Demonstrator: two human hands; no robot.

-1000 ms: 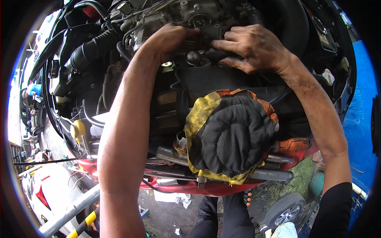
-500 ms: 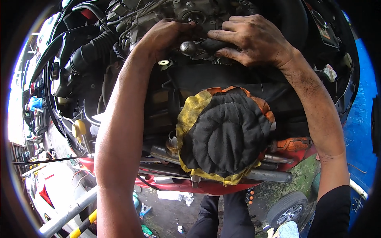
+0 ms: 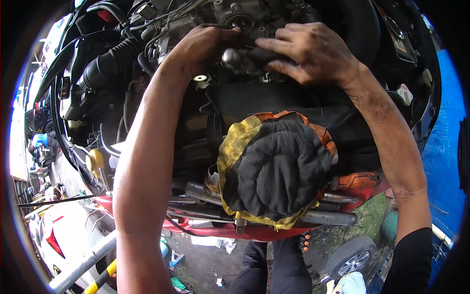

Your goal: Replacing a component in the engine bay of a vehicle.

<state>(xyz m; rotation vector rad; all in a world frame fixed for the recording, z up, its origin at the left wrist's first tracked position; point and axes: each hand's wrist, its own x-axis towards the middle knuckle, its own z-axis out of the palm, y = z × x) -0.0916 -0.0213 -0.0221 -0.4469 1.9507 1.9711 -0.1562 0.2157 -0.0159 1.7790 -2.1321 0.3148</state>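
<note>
Both my hands are over the engine (image 3: 169, 29) at the top of the view. My left hand (image 3: 200, 46) is closed, its thumb and fingertips beside a round bore (image 3: 238, 20) in the engine; anything in its grip is hidden. My right hand (image 3: 311, 54) grips the dark end of a tool with a rounded silver end (image 3: 231, 57). The silver end points left, close to my left fingers. It is blurred, and its exact kind does not show. My right index finger stretches left along the upper side of the tool.
Nearer me, a round black padded cloth bundle (image 3: 279, 169) with yellow and orange edges lies across the car's front. Around it are an orange-handled tool (image 3: 360, 180) and metal bars (image 3: 333, 217). Below are a wheel (image 3: 350, 257) and a striped pole (image 3: 100, 280); a white car stands left.
The silver-ended tool is now blurred and turned slightly, and my right hand has shifted a little downward. My left hand stays nearly in place. The whole view has shifted slightly.
</note>
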